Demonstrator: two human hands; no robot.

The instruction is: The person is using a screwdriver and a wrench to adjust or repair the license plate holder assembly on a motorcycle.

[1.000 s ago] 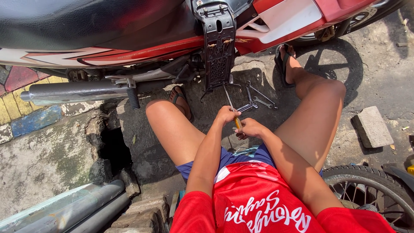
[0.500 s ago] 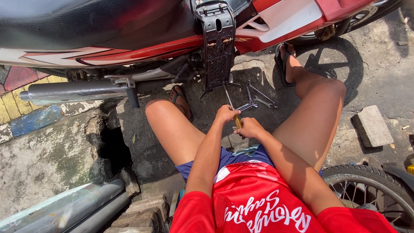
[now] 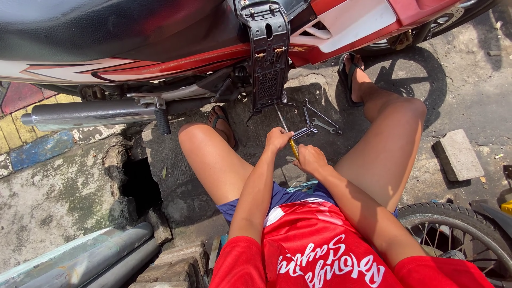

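Note:
I sit on the ground behind a red and white motorcycle (image 3: 133,58), knees spread. My left hand (image 3: 278,140) and my right hand (image 3: 311,159) meet in front of me, both closed around a screwdriver with a yellow handle (image 3: 293,148); its thin metal shaft (image 3: 281,118) runs up toward the black rear rack (image 3: 268,58) of the motorcycle. Several wrenches (image 3: 314,124) lie on the concrete just past my hands, below the rack.
A chrome exhaust pipe (image 3: 90,113) juts left with a black footpeg (image 3: 161,120) under it. A dark hole (image 3: 140,184) gapes in the broken concrete at left. A loose paving block (image 3: 457,155) lies right; a spoked wheel (image 3: 458,234) sits bottom right. Grey pipes (image 3: 90,258) lie bottom left.
Both hands with the screwdriver have shifted slightly; the view has barely moved. Nothing was picked up or let go.

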